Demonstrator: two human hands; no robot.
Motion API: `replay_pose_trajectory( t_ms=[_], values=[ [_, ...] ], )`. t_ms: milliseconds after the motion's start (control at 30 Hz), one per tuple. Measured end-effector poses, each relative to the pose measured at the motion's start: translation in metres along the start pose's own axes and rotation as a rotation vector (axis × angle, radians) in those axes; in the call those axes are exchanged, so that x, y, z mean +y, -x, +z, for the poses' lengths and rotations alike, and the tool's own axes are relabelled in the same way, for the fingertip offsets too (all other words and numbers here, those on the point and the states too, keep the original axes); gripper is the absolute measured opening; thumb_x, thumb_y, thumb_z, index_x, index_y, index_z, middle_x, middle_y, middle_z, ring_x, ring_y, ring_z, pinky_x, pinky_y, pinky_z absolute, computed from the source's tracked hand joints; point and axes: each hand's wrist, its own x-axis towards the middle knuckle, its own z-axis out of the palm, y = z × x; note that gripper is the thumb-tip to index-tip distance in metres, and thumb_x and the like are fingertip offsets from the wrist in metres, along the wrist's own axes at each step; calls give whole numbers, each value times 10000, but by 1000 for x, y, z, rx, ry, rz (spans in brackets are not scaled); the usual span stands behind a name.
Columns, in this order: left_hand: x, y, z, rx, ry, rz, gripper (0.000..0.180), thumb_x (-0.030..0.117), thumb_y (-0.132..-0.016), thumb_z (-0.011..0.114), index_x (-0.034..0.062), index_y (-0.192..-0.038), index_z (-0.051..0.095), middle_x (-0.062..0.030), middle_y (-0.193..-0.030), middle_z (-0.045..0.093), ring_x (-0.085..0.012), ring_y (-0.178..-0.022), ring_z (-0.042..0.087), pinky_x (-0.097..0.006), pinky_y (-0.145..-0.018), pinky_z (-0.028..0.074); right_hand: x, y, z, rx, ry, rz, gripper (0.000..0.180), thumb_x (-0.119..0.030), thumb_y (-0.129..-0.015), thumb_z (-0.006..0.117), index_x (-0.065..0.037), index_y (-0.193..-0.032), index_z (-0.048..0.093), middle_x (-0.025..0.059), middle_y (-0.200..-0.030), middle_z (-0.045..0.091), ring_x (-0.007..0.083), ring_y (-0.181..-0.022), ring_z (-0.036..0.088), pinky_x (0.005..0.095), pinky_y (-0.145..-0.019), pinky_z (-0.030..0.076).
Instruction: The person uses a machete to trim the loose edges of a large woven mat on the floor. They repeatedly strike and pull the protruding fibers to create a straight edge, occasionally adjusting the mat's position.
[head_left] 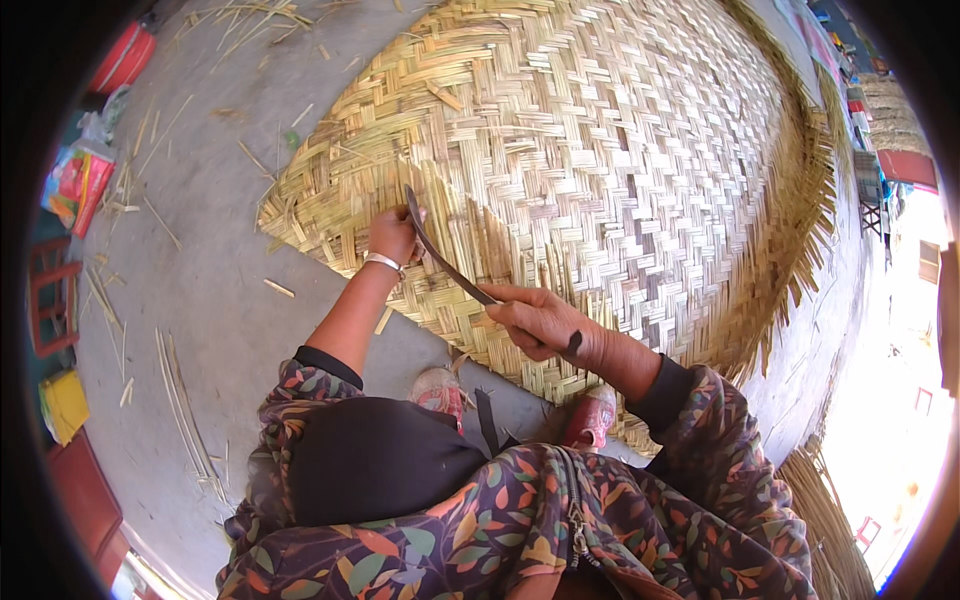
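A large mat (pixel 600 130) of pale split strips, woven in a zigzag pattern, lies on the floor ahead of me. My right hand (pixel 545 320) grips a sickle (pixel 445 262) with a dark, curved blade. The blade reaches up and leftward over the mat, its tip beside my left hand (pixel 393 236). That left hand, with a bracelet (pixel 382 261) at its wrist, is closed low over the mat's near left part. Its curled fingers face the weave, and what they hold is hidden. Loose strip ends (pixel 440 200) show around the blade tip.
My shoes (pixel 590 418) stand at the mat's near edge. Loose strips (pixel 185 410) lie scattered on the grey floor at left. Along the left side are a red-brown stool (pixel 52 297), a yellow container (pixel 64 407) and colourful bags (pixel 82 185). A strip bundle (pixel 825 520) lies lower right.
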Motion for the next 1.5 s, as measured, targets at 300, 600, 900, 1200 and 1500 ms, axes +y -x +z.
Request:
replay_pose_trajectory(
  t_ms=[300, 600, 900, 1200, 1500],
  values=[
    [-14, 13, -1, 212, 121, 63, 156, 126, -926, 605, 2, -874, 684, -69, -598, 595, -148, -391, 513, -312, -362, 380, -1, 0, 9, 247, 774, -213, 499, -385, -893, 615, -98, -1301, 616, 214, -947, 700, 326, -902, 688, 367, -858, 513],
    [-19, 21, 20, 266, -131, 174, 257, 246, -908, 685, -2, -849, 651, -16, -605, 553, -122, -467, 539, -288, -433, 416, -1, 20, -9, 327, 837, -148, 547, -383, -865, 575, -104, -1336, 577, 247, -990, 684, 375, -945, 670, 425, -871, 512],
    [7, 31, 16, 53, 289, -33, 224, 279, -894, 731, 107, -825, 605, 52, -622, 517, -48, -466, 505, -215, -422, 416, -7, 20, -17, 275, 1028, -83, 536, -384, -848, 563, -115, -1311, 594, 213, -1014, 689, 356, -966, 666, 420, -866, 514],
    [8, 19, 10, 93, 226, -185, 511, 466, -809, 789, 41, -1047, 636, 9, -688, 572, -103, -482, 576, -253, -426, 471, 1, 6, 10, 420, 1111, -71, 521, -365, -847, 546, -133, -1311, 593, 188, -1074, 687, 349, -1029, 654, 434, -898, 510],
    [18, 38, 13, 94, 255, -226, 455, 511, -815, 764, 99, -969, 649, 15, -699, 582, -108, -497, 574, -262, -421, 475, 0, 17, 2, 304, 1026, -175, 453, -361, -835, 545, -90, -1175, 672, 213, -1005, 691, 373, -962, 664, 428, -887, 510]
  ],
)
